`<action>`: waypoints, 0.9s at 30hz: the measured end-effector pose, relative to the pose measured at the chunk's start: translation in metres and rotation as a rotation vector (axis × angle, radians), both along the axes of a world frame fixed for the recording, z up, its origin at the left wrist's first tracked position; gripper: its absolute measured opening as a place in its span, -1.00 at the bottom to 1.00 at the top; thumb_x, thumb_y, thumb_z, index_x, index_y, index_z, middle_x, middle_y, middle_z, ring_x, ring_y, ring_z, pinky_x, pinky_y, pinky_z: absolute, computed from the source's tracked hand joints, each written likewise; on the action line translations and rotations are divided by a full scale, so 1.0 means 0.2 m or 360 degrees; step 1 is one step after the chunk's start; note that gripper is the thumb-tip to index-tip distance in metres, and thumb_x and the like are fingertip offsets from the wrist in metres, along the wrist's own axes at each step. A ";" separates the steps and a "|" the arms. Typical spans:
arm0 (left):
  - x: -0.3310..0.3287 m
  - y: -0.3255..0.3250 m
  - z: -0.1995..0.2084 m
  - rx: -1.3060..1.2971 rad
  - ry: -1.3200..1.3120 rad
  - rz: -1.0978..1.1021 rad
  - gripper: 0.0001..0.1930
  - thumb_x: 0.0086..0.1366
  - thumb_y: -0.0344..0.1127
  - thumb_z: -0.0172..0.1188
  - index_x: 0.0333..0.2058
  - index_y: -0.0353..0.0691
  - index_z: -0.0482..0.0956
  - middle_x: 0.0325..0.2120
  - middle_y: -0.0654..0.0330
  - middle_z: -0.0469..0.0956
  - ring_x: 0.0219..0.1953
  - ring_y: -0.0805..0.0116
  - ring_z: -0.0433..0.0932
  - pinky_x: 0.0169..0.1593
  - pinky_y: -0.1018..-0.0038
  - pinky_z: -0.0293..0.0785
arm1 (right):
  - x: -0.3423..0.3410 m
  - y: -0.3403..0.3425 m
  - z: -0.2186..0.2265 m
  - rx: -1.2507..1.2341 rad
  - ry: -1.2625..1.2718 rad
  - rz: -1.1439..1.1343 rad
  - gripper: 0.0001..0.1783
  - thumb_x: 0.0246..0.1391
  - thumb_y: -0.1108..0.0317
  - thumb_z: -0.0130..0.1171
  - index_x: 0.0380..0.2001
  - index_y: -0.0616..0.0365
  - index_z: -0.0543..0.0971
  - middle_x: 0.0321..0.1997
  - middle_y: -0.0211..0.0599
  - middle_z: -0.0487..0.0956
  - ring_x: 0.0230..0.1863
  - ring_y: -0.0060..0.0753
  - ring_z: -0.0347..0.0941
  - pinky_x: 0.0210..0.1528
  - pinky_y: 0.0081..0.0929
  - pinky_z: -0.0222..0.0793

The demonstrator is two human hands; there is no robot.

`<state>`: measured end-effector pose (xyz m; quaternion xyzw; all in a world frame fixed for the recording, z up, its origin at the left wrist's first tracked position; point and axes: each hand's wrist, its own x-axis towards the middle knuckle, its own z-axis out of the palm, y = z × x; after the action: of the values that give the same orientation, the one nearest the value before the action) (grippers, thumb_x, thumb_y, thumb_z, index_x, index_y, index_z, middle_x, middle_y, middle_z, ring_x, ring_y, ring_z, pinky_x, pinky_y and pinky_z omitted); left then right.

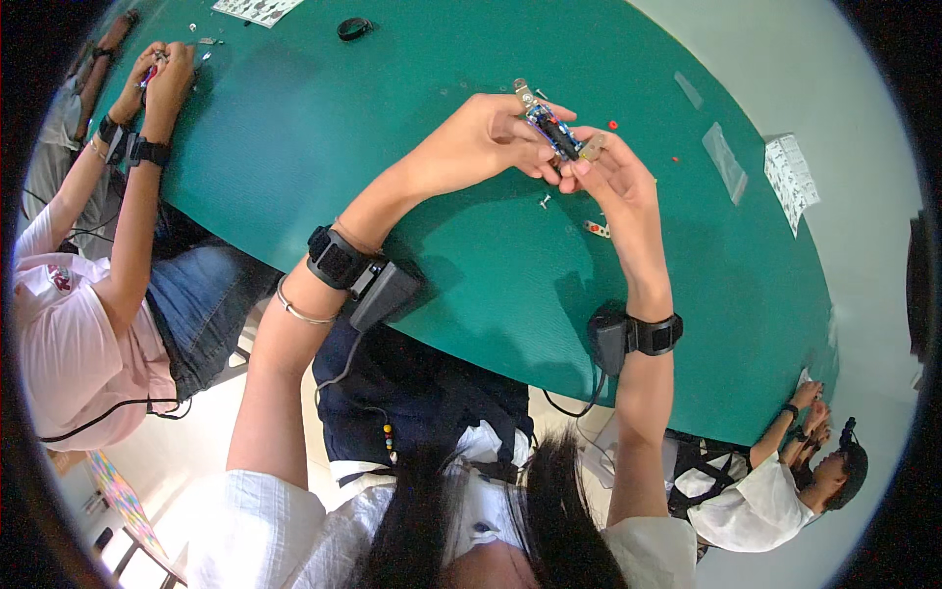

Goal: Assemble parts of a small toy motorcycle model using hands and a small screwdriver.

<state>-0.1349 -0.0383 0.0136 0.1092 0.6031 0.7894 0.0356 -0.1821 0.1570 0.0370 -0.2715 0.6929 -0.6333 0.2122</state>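
Observation:
Above the green table [324, 157], both hands hold a small toy-like assembly with metal end plates and a blue-and-black middle [556, 133]. My left hand [481, 142] closes on its left side, thumb and fingers near the lower edge. On the other side, my right hand [620, 182] pinches it by the end with the brassy metal plate. My fingers partly cover the assembly, so its exact kind is not plain. A small silver screw [545, 201] lies just below the hands. Close to my right wrist is a short perforated strip with red bits [596, 229].
Clear plastic bags [724, 165] and a printed sheet [791, 182] lie toward the right edge. A tiny red piece [613, 125] sits beyond my right hand. At the back is a black band [354, 28]. Co-workers' hands [157, 74] work at the left and right [807, 398].

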 end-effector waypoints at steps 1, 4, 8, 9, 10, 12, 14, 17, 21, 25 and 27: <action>0.00 0.00 0.00 0.0005 0.0003 0.0000 -0.54 0.23 -0.51 0.14 0.13 -0.38 0.36 -0.26 0.09 0.61 -0.27 0.41 0.62 -0.15 0.51 0.54 | 0.00 0.00 0.00 -0.0040 -0.0074 0.0034 -0.69 0.19 0.43 0.06 -0.02 0.31 0.43 -0.30 -0.37 0.53 -0.30 -0.60 0.46 -0.18 -0.63 0.39; 0.00 -0.01 0.01 -0.0200 0.0014 0.0047 -0.59 0.21 -0.45 0.21 0.05 -0.36 0.46 -0.35 0.19 0.60 -0.39 0.50 0.57 -0.25 0.58 0.47 | -0.01 0.01 0.03 -0.0126 -0.0207 0.0051 -0.69 0.18 0.43 0.06 -0.02 0.31 0.43 -0.32 -0.36 0.53 -0.30 -0.58 0.46 -0.16 -0.62 0.40; -0.01 -0.01 0.03 -0.0841 0.0363 0.0490 -0.62 0.20 -0.31 0.27 -0.03 -0.31 0.52 -0.36 0.31 0.54 -0.34 0.55 0.48 -0.23 0.59 0.39 | -0.01 0.03 0.03 -0.0313 -0.0354 0.0056 -0.68 0.19 0.42 0.06 -0.02 0.33 0.42 -0.33 -0.35 0.53 -0.31 -0.56 0.47 -0.16 -0.58 0.40; -0.01 -0.02 0.04 -0.1168 0.0481 0.0643 -0.62 0.20 -0.26 0.27 -0.03 -0.29 0.53 -0.35 0.33 0.52 -0.29 0.55 0.47 -0.19 0.58 0.37 | -0.01 0.03 0.03 -0.0418 -0.0463 0.0075 -0.68 0.19 0.42 0.05 -0.02 0.33 0.42 -0.33 -0.34 0.53 -0.33 -0.56 0.46 -0.17 -0.57 0.40; -0.02 -0.02 0.02 -0.1169 0.0481 0.0647 -0.62 0.20 -0.26 0.27 -0.03 -0.29 0.53 -0.35 0.33 0.52 -0.29 0.55 0.47 -0.19 0.58 0.37 | -0.01 0.03 0.03 -0.0523 -0.0573 0.0095 -0.68 0.19 0.42 0.05 -0.02 0.33 0.41 -0.33 -0.33 0.53 -0.34 -0.55 0.45 -0.17 -0.56 0.40; -0.05 -0.02 -0.01 -0.0906 0.0795 0.0762 -0.62 0.23 -0.18 0.25 -0.05 -0.27 0.53 -0.30 0.36 0.49 -0.19 0.55 0.44 -0.13 0.58 0.35 | -0.02 0.04 0.01 -0.0690 -0.0679 0.0150 -0.69 0.19 0.42 0.05 -0.02 0.33 0.41 -0.34 -0.33 0.53 -0.36 -0.55 0.44 -0.18 -0.56 0.39; -0.05 0.02 -0.01 -0.0504 0.0544 0.0549 -0.64 0.23 -0.16 0.26 -0.10 -0.28 0.54 -0.35 0.35 0.49 -0.28 0.59 0.41 -0.22 0.61 0.33 | -0.02 0.04 0.00 -0.0853 -0.0784 0.0201 -0.69 0.19 0.41 0.05 -0.03 0.32 0.41 -0.34 -0.33 0.52 -0.37 -0.54 0.43 -0.18 -0.55 0.39; -0.04 0.02 -0.02 -0.0109 0.0282 0.0303 -0.68 0.24 -0.17 0.25 -0.16 -0.29 0.55 -0.41 0.35 0.51 -0.37 0.62 0.41 -0.30 0.63 0.33 | -0.01 0.03 0.00 -0.0897 -0.0994 0.0209 -0.73 0.19 0.42 0.04 -0.06 0.29 0.43 -0.35 -0.34 0.52 -0.40 -0.55 0.40 -0.21 -0.55 0.38; -0.03 -0.02 -0.01 -0.0318 0.0136 0.0312 -0.76 0.29 -0.24 0.19 -0.17 -0.27 0.53 -0.36 0.35 0.52 -0.31 0.60 0.43 -0.21 0.58 0.38 | -0.03 0.03 0.00 -0.0507 -0.0743 0.0122 -0.78 0.22 0.41 -0.04 -0.13 0.27 0.46 -0.39 -0.39 0.49 -0.42 -0.60 0.37 -0.28 -0.61 0.34; -0.03 -0.01 -0.02 -0.0578 0.0303 0.0478 -0.76 0.28 -0.24 0.20 -0.19 -0.28 0.54 -0.38 0.35 0.52 -0.33 0.60 0.41 -0.22 0.58 0.37 | -0.04 0.02 -0.05 0.0040 -0.0150 -0.0139 -0.79 0.25 0.36 -0.11 -0.22 0.23 0.48 -0.45 -0.47 0.46 -0.46 -0.65 0.32 -0.36 -0.67 0.26; -0.04 -0.01 -0.04 -0.0718 0.0359 0.0600 -0.77 0.27 -0.25 0.21 -0.20 -0.29 0.53 -0.38 0.32 0.53 -0.33 0.60 0.42 -0.22 0.58 0.38 | -0.06 0.03 -0.08 0.0170 -0.0016 -0.0179 -0.79 0.25 0.35 -0.11 -0.25 0.23 0.49 -0.47 -0.46 0.45 -0.48 -0.64 0.30 -0.37 -0.63 0.24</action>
<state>-0.1429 -0.0412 0.0063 0.0718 0.7727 0.6113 -0.1551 -0.1937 0.1636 0.0202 -0.2174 0.7388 -0.6077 0.1940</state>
